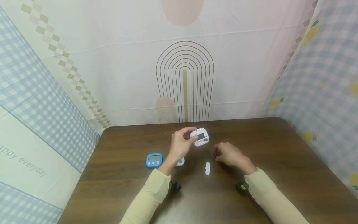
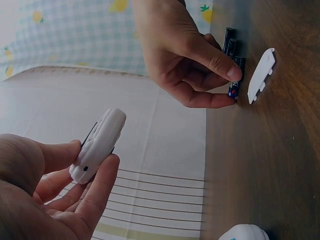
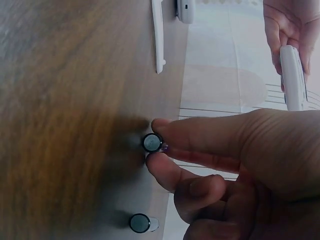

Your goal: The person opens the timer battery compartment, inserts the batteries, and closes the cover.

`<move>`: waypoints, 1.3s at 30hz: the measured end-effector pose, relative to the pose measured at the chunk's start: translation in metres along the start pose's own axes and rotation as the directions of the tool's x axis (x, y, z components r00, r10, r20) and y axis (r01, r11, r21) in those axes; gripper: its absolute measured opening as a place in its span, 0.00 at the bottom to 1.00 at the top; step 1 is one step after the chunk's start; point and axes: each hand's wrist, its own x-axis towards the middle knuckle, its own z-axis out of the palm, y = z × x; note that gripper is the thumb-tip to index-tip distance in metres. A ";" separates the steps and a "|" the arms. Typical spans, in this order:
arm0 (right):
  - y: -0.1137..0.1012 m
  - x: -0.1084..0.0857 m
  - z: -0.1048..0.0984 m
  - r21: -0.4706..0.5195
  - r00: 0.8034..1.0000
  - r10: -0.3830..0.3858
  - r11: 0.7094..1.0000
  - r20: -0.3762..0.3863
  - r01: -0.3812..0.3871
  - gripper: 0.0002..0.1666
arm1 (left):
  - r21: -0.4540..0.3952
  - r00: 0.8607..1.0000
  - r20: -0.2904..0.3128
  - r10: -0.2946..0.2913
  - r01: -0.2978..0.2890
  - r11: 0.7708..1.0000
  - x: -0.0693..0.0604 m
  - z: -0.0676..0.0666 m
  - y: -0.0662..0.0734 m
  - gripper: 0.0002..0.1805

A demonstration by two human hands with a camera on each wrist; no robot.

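My left hand (image 1: 180, 145) holds a white digital timer (image 1: 200, 137) by its edge, raised over the table, with its back and open battery compartment showing in the head view. Between thumb and fingertip my right hand (image 1: 230, 154) pinches a small dark battery (image 3: 152, 143), low at the tabletop. Another battery (image 3: 139, 223) stands apart from the fingers in the right wrist view. A white battery cover (image 1: 208, 168) lies on the table between the two hands. How the batteries lie is mostly hidden by the right hand in the head view.
A blue timer (image 1: 154, 160) with pink buttons lies on the brown table (image 1: 126, 193) at the left. Beside it, another white timer (image 1: 181, 162) is partly covered by the left wrist. A patterned cloth (image 1: 126, 77) hangs behind the table.
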 end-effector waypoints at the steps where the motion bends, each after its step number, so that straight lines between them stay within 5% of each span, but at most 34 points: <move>1: 0.000 0.000 0.000 0.002 1.000 0.004 1.000 0.001 -0.004 0.12 | 0.002 1.000 0.001 0.000 0.000 1.000 0.000 0.000 0.000 0.16; 16: 0.002 0.002 -0.001 0.043 0.999 -0.031 0.999 -0.007 0.031 0.10 | -0.005 1.000 0.001 -0.015 0.015 1.000 0.000 0.001 0.000 0.16; 27: 0.003 0.004 -0.004 0.171 0.980 -0.158 0.969 -0.118 0.177 0.13 | 0.002 1.000 -0.013 -0.007 0.007 1.000 0.002 0.002 -0.006 0.15; 39: -0.007 -0.001 -0.013 0.243 0.963 -0.155 0.948 -0.219 0.208 0.11 | 0.016 1.000 -0.007 -0.029 0.029 0.999 0.000 0.002 -0.004 0.16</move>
